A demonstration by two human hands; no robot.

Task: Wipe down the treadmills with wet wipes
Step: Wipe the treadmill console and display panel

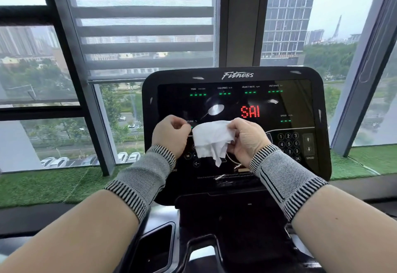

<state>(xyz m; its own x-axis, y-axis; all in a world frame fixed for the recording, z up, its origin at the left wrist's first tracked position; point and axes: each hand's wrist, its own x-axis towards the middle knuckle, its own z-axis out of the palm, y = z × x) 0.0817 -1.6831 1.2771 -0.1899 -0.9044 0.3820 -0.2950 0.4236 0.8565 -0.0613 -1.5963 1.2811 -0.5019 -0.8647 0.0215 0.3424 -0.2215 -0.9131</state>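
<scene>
A white wet wipe [211, 140] hangs crumpled between my two hands, in front of the treadmill's black console [234, 92]. My left hand [170, 135] pinches the wipe's upper left edge with curled fingers. My right hand [247, 138] grips its right side, fingers curled round the cloth. Both hands hover just in front of the glossy panel, which shows red letters, green dashes and a number keypad [289, 145] at the right. Whether the wipe touches the screen cannot be told.
Below the console lie a dark tray with a cup holder [159, 244] and the centre handle. Behind it a strip of green artificial turf [43, 184] runs along tall windows with a striped blind [146, 25].
</scene>
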